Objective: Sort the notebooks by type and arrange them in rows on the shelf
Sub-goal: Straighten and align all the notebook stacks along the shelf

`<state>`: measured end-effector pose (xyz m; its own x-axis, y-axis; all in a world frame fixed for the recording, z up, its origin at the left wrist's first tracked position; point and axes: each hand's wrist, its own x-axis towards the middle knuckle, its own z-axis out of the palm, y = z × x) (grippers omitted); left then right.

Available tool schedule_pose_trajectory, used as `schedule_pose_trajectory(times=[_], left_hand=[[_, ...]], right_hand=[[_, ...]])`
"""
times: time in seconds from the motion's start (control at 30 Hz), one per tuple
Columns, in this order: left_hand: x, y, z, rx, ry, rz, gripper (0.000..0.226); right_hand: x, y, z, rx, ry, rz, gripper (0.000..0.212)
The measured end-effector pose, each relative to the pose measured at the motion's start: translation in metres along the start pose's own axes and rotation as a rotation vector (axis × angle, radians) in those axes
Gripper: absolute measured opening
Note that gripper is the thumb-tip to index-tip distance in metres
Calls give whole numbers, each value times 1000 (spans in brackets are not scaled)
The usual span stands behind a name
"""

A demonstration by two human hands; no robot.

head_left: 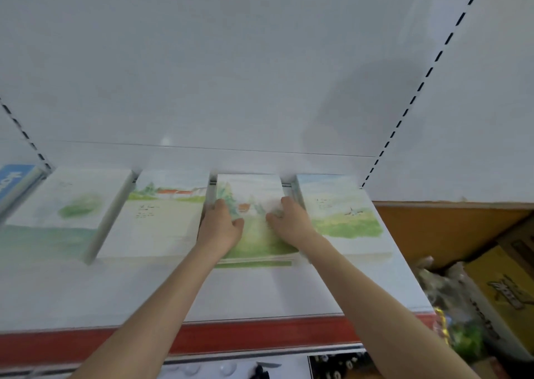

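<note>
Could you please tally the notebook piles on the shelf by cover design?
Green-bush pile: 1
Red-roof pile: 1
Trees-and-path pile, held by both hands: 1
Aeroplane pile: 1
Blue pile, cut off by the frame edge: 1
Total: 5 piles

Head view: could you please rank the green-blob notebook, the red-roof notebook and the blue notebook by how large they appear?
1. green-blob notebook and red-roof notebook: about alike; wide-angle stretch makes ranking them unsure.
2. blue notebook: smallest as seen, but cut off by the left frame edge.
</note>
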<state>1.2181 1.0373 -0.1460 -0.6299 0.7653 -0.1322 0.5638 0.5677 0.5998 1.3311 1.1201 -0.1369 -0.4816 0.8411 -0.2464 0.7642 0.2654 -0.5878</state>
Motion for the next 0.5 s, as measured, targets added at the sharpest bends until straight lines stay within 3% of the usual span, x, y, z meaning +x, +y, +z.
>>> schedule_pose_trajectory(times=[0.13,0.27,0.4,0.5], left_hand=[[-1,3,-1,-39,39,-5,37],[-1,6,1,-112,61,11,44],[-4,5,0,-152,67,19,48],[-2,0,2,-181,66,34,59]], right_hand=[[-4,1,-4,33,54,-11,38],[-2,3,-3,95,89,10,12],[-4,0,-6,81,92,0,37],[-5,-1,-8,95,98,14,39]])
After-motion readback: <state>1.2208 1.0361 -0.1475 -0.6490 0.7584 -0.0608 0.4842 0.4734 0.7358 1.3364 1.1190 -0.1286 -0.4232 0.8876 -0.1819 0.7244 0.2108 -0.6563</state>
